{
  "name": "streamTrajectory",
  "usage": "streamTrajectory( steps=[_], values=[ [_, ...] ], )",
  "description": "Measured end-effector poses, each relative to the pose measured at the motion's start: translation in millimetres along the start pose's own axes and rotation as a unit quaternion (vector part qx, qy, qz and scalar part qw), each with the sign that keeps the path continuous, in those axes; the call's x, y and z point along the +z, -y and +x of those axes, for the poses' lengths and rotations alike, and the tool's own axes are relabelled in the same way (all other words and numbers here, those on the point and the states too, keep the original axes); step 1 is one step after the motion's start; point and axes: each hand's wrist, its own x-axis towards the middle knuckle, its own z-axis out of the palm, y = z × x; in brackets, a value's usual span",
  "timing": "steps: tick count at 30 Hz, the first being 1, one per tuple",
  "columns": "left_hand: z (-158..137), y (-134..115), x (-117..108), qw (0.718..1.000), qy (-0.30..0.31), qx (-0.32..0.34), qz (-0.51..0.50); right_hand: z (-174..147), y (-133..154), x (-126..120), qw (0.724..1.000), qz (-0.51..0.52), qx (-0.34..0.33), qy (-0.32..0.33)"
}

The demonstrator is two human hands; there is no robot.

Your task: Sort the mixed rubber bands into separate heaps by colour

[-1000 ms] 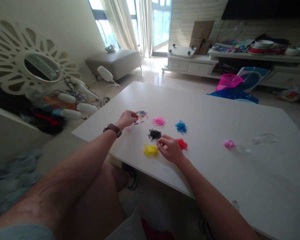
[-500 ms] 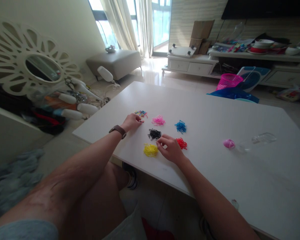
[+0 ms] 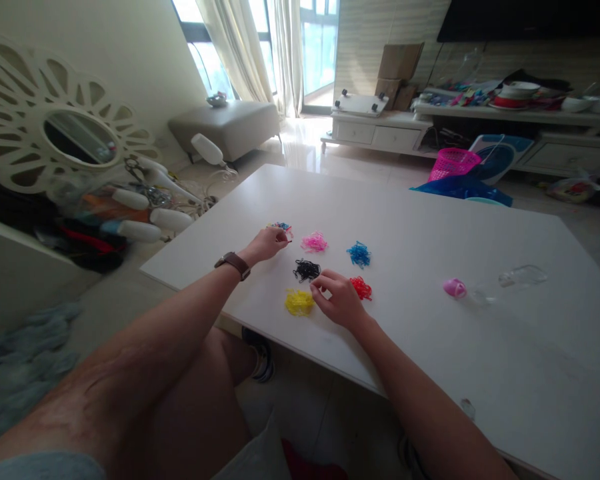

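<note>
Small thin coloured loops lie in piles on the white table; whether they are clips or bands I cannot tell. My left hand (image 3: 267, 245), with a brown wristband, pinches a small red loop (image 3: 289, 241) beside the mixed-colour pile (image 3: 280, 227), partly covering that pile. My right hand (image 3: 336, 299) is closed with thumb and fingertips together, between the black pile (image 3: 307, 269) and the yellow pile (image 3: 299, 303). What its fingertips hold, if anything, is too small to make out. Near it lie the red pile (image 3: 361, 288), blue pile (image 3: 359, 254) and pink pile (image 3: 315, 242).
On the right of the white table (image 3: 410, 373) lie a pink rounded object (image 3: 455, 288) and a clear container (image 3: 523, 276). A small clear piece (image 3: 468, 408) is by the near edge. Beyond the table stand a pink basket (image 3: 455, 163) and a padded bench (image 3: 225, 127).
My left hand has shifted slightly at the mixed pile, and a red loop now sticks out from its fingertips. My right hand stays by the black and yellow piles. The view has shifted slightly.
</note>
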Motion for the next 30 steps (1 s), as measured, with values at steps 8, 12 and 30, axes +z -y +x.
streamTrajectory(
  steps=[8, 12, 30],
  values=[
    [-32.7, -71.5, 19.2, 0.955, 0.097, 0.118, -0.253, 3.1, 1.8, -4.3, 0.977, 0.015, 0.099, -0.186],
    [-49.2, -87.4, 28.7, 0.929, 0.142, 0.116, -0.321, 6.1, 1.8, -6.6, 0.962, 0.105, 0.148, -0.206],
    [-61.2, -74.9, 36.3, 0.93, 0.161, 0.082, -0.319, 3.8, -11.9, 1.3, 0.94, 0.2, 0.209, -0.182]
  ],
)
